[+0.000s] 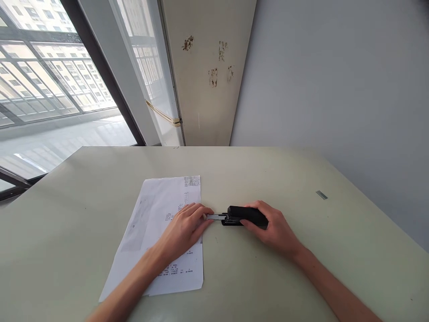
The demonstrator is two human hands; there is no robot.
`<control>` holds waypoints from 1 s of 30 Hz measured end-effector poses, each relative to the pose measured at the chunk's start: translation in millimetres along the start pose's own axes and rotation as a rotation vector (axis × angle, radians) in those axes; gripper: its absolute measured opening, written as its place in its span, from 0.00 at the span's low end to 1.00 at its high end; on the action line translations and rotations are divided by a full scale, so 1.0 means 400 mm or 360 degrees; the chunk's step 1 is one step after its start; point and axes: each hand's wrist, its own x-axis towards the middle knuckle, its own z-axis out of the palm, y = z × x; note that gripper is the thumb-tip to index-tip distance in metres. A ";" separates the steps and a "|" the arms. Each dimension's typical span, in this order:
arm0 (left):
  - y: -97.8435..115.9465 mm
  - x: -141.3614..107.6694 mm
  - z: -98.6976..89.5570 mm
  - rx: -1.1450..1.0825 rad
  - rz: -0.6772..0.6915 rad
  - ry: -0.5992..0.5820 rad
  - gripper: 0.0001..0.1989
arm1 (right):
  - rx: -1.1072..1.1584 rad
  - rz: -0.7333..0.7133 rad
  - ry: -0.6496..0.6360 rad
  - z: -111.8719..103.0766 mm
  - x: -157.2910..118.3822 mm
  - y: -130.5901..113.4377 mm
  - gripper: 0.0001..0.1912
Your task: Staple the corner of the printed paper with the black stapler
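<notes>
A black stapler (pixel 250 215) lies on the table, its length running left to right. My right hand (pixel 273 226) is wrapped round its rear part, thumb on the near side and fingers over the far side. From the stapler's left end a metal staple tray (pixel 216 217) sticks out. The fingertips and thumb of my left hand (pixel 187 226) pinch the outer end of this tray. Beneath my left hand and forearm lie printed paper sheets (pixel 140 223), partly covered by them. Whether staples sit in the tray is too small to tell.
A short grey strip (pixel 321 195), seemingly staples, lies on the pale table (pixel 284 277) toward the right. Behind the table stand a grey wall (pixel 335 80) and a cream panel (pixel 208 107) with brown marks. Glass windows (pixel 56 80) are at the left.
</notes>
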 end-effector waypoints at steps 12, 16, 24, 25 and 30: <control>-0.013 -0.003 -0.043 -0.0367 -0.0010 -0.0425 0.09 | 0.0135 -0.0079 -0.0111 -0.016 0.005 0.016 0.14; 0.003 0.000 -0.037 -0.0523 0.0065 -0.0474 0.09 | 0.0255 0.0019 -0.0077 -0.011 0.007 0.023 0.23; 0.028 0.002 -0.003 -0.0585 0.0018 -0.0403 0.09 | 0.0480 0.0295 -0.0042 -0.009 0.004 0.002 0.28; 0.029 0.003 -0.001 -0.0592 -0.0002 -0.0397 0.09 | 0.0525 0.0327 -0.0042 -0.011 0.004 -0.004 0.28; 0.024 0.001 0.008 -0.0621 -0.0018 -0.0402 0.12 | 0.0712 0.0435 -0.0056 -0.017 0.005 -0.024 0.27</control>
